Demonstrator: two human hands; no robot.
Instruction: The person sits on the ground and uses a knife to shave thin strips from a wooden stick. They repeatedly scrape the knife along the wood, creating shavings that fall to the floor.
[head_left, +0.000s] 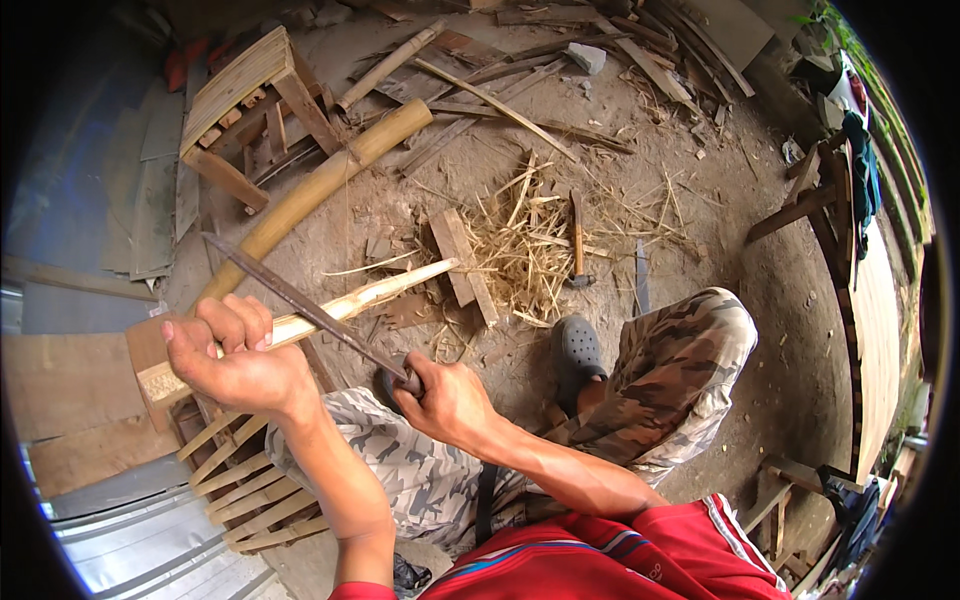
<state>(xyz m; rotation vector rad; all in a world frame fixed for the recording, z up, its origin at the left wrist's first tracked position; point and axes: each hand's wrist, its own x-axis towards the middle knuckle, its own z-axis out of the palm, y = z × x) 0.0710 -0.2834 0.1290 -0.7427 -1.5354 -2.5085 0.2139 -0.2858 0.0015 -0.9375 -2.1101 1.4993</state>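
My left hand (240, 350) is closed around a pale, whittled length of wood or bamboo (385, 290). The piece slants from the block at my left to a small stack of wooden blocks (458, 255), where its far end lies. In my right hand (450, 400) is the handle of a machete (300, 300), fingers wrapped round it. Its long dark blade crosses over the pale piece, tip pointing to the far left. From this angle I cannot tell whether the edge touches the piece.
Beyond the blocks lie a heap of shavings (525, 235), a hammer (577, 240) and a flat metal strip (641, 275). A thick bamboo pole (330, 190) leans by a slatted wooden stool (240, 95). Slats (265, 500) sit near my left leg; a bench (875, 340) stands at right.
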